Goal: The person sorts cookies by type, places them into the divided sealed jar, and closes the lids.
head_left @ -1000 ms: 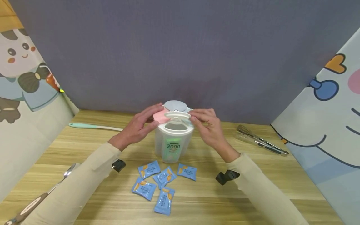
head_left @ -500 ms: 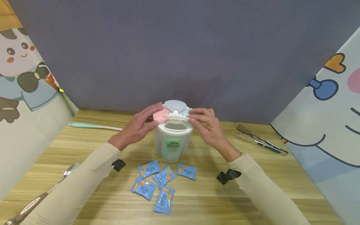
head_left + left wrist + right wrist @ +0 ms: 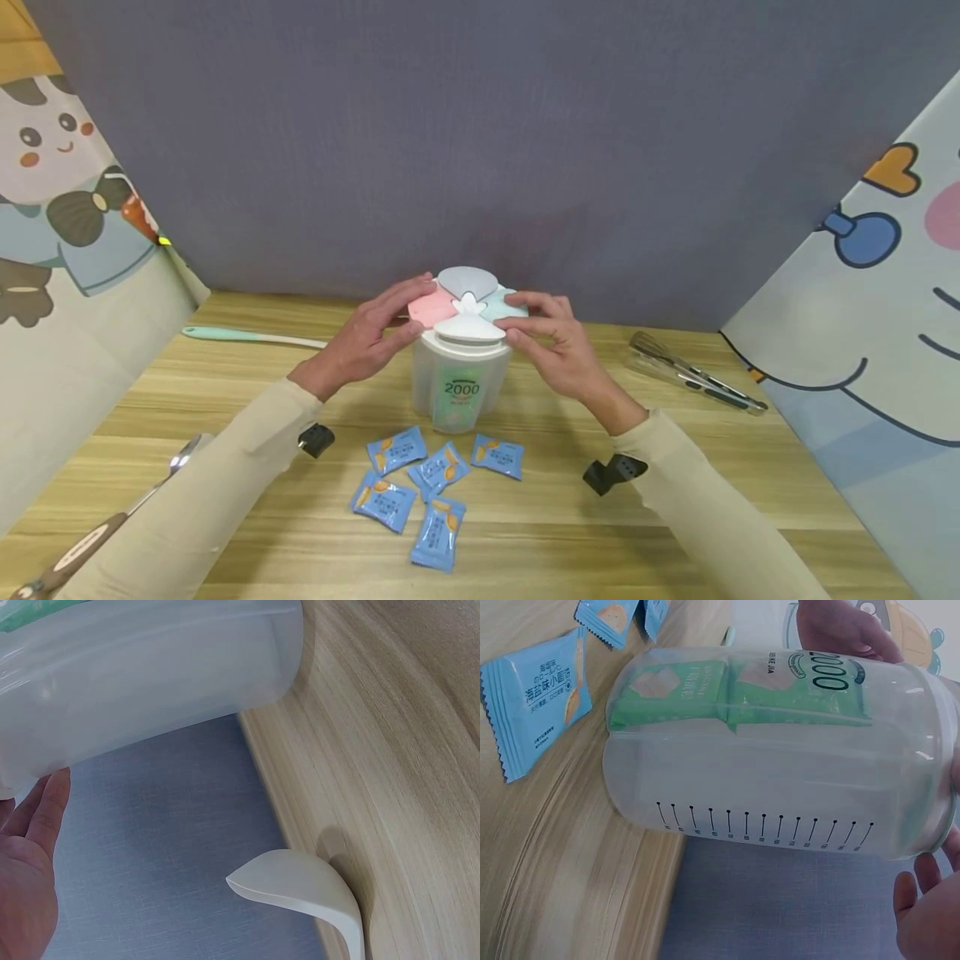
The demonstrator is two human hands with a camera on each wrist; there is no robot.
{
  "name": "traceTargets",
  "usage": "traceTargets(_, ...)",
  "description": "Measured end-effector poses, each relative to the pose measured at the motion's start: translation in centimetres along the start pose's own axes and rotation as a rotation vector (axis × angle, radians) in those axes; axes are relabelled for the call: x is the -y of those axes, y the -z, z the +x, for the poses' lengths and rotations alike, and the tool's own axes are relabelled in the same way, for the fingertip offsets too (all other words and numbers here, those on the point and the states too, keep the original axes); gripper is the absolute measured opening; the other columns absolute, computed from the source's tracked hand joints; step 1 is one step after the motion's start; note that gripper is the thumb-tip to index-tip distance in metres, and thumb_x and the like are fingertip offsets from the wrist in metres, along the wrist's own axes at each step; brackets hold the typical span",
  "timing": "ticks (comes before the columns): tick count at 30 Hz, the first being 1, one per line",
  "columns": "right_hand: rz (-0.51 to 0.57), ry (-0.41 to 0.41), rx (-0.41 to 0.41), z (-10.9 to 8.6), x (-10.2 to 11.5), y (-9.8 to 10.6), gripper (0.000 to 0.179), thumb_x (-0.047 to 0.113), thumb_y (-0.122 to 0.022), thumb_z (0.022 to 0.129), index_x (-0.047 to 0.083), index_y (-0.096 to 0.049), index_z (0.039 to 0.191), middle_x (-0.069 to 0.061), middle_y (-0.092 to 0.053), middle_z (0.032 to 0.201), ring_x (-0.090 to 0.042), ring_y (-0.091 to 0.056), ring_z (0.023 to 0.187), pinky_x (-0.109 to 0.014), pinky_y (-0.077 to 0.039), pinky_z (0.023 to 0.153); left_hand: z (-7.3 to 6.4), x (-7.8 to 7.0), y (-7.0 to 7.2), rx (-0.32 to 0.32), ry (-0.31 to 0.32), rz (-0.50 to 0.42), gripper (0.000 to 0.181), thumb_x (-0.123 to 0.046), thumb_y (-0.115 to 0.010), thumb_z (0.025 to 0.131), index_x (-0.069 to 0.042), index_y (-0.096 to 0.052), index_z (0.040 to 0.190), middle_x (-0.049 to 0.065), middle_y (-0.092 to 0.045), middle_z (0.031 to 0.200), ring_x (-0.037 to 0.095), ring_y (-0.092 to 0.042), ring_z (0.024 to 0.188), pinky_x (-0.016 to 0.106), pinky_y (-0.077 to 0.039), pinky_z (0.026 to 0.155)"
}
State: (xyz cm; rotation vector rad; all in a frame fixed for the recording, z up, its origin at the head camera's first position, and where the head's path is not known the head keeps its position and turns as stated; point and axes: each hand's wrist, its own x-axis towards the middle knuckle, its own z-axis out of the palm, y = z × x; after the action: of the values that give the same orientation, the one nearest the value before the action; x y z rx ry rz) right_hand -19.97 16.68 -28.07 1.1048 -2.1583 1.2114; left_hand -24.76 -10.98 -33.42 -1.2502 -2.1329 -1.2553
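A translucent storage container (image 3: 423, 383) stands upright on the table between both hands, its lid split into four coloured flaps. The white front flap (image 3: 471, 329) lies down over the front opening. Green packets (image 3: 675, 694) show through the container wall in the right wrist view. My left hand (image 3: 371, 329) holds the lid's left lobe beside the pink flap (image 3: 432, 308), thumb in front and fingers behind. At the right, my right hand (image 3: 558, 342) touches the mint flap (image 3: 506, 307) and the white flap's edge with extended fingers; its thumb is close by the rim.
Several blue snack packets (image 3: 438, 533) lie in front of the container. A mint-handled utensil (image 3: 232, 334) with a white curved head (image 3: 300, 877) lies behind at left. A brown-handled utensil (image 3: 82, 550) is front left; a whisk (image 3: 652, 346) and tongs (image 3: 720, 392) lie right.
The white front flap has swung down from raised to lying over the opening. My right fingers have followed it down, while the left hand has stayed in place.
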Motion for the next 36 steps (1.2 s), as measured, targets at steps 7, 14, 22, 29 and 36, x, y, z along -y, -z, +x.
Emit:
traceTargets(7,0.047,-0.013,-0.003,-0.2,0.0,0.0,0.017,-0.017,-0.061,0.081,-0.011,-0.069,0.095,-0.031,-0.053,0.119,-0.045,-0.038,0.101,-0.040,-0.033,0.086,0.5,-2.4,0.4,0.012,0.020,-0.002,0.042,-0.004,-0.051,0.096,0.008,-0.041,0.135,0.024,-0.031,0.146,0.036,-0.048,0.120,0.044,-0.049,0.089)
traceTargets(14,0.059,-0.028,-0.055,0.3,0.7,-0.6,0.014,-0.014,-0.062,0.081,-0.010,-0.070,0.092,-0.031,-0.054,0.113,-0.047,-0.038,0.098,-0.039,-0.033,0.087,0.8,-4.1,0.8,0.004,0.006,0.005,0.040,-0.004,-0.051,0.097,0.011,-0.041,0.133,0.029,-0.033,0.143,0.037,-0.050,0.117,0.042,-0.050,0.089)
traceTargets(22,0.024,-0.024,-0.105,0.7,1.2,-1.4,0.013,-0.010,-0.070,0.073,-0.009,-0.071,0.086,-0.031,-0.054,0.108,-0.049,-0.036,0.095,-0.035,-0.030,0.083,0.8,-3.9,0.7,0.000,0.000,-0.002,0.040,-0.003,-0.051,0.096,0.011,-0.041,0.133,0.028,-0.033,0.143,0.037,-0.051,0.116,0.044,-0.050,0.088)
traceTargets(29,-0.024,0.001,-0.130,0.1,-1.9,-2.0,0.014,0.001,-0.077,0.072,0.000,-0.074,0.086,-0.022,-0.056,0.111,-0.042,-0.038,0.093,-0.034,-0.029,0.080,0.8,-4.0,0.7,0.000,0.002,0.001,0.040,-0.002,-0.052,0.096,0.010,-0.042,0.133,0.026,-0.033,0.144,0.036,-0.050,0.118,0.043,-0.050,0.088)
traceTargets(36,-0.063,0.025,-0.121,0.0,-2.9,-2.0,0.016,0.018,-0.076,0.075,0.009,-0.076,0.088,-0.012,-0.057,0.112,-0.033,-0.038,0.092,-0.038,-0.031,0.078,0.8,-4.1,0.7,0.005,0.019,0.009,0.041,0.001,-0.052,0.094,0.010,-0.042,0.133,0.026,-0.034,0.144,0.035,-0.050,0.118,0.041,-0.050,0.089)
